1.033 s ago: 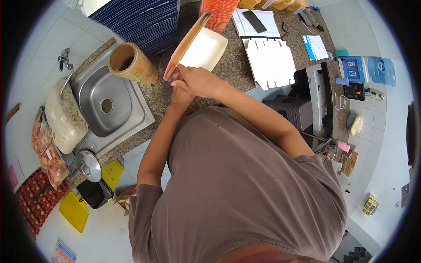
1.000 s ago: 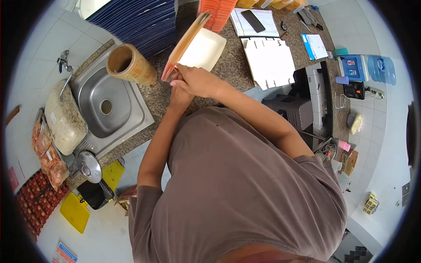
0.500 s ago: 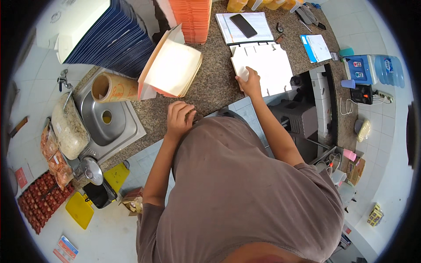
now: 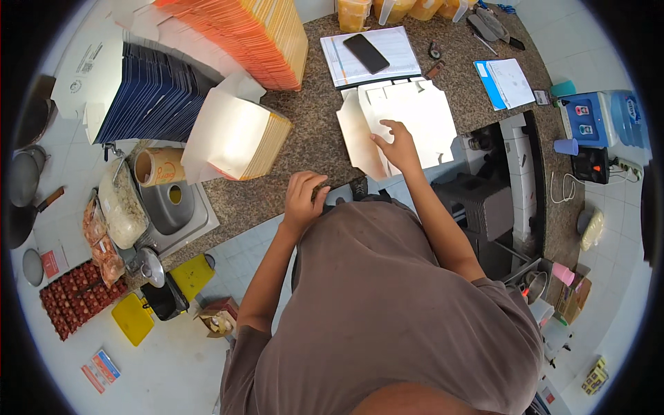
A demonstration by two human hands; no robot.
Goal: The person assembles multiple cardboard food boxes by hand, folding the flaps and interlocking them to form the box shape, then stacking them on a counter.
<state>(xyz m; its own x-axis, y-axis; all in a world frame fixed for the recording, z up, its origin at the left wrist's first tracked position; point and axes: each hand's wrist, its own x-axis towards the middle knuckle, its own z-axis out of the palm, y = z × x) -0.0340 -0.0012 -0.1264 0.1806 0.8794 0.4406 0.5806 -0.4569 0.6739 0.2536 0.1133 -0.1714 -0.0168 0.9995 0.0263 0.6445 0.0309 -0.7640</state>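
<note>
Under my right hand [image 4: 396, 146] lies a white flat cardboard box blank [image 4: 429, 117] with notched edges, reaching past the counter's front edge. Its left panel [image 4: 360, 142] is angled along a crease, and my right thumb and forefinger, spread apart, rest beside that crease. My left hand [image 4: 304, 200] hovers at the counter edge, fingers loosely bent and thumb apart, with nothing visible in it. To its left stands a stack of folded white-and-yellow cardboard boxes [image 4: 266, 142], nested together.
Blue folded boxes [image 4: 155, 97] and an orange stack [image 4: 256, 41] stand at the far left. A black phone [image 4: 366, 54] rests on papers behind the blank. At left are a cardboard tube [image 4: 158, 167] and a steel sink [image 4: 197, 214]; at right, a water dispenser [image 4: 584, 121].
The blank's left panel now shows at an angle, spreading farther left. My right hand stays on the cardboard. The view has shifted, bringing the box stacks lower and nearer.
</note>
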